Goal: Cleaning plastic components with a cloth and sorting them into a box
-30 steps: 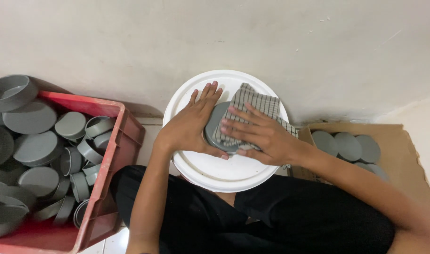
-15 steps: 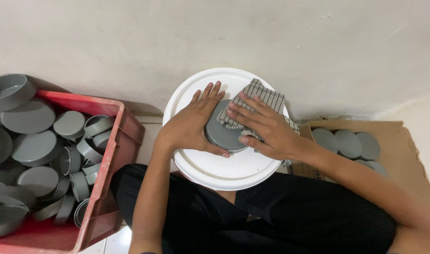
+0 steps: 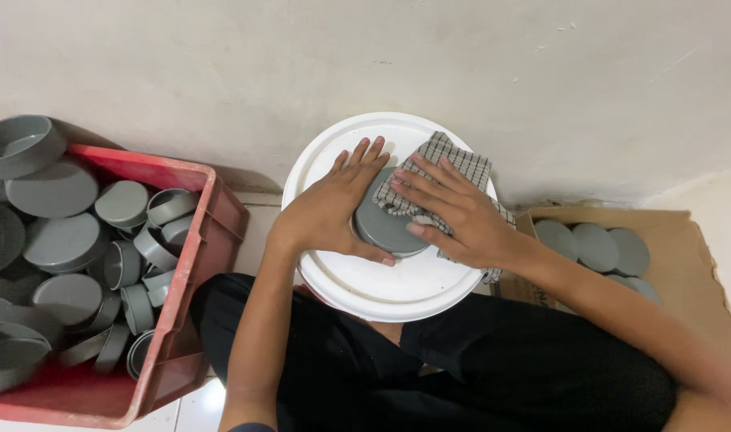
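The grey round cap at the centre of the white bucket lid shows only in part: the left hand covers its 9 o'clock side, and the checked cloth under the right hand hides its 1 o'clock side. The cloth's lower end disappears beneath the right wrist. At 9 o'clock, the red crate and its grey caps are cut off by the left and bottom edges. At 3 o'clock, the right forearm hides part of the cardboard box.
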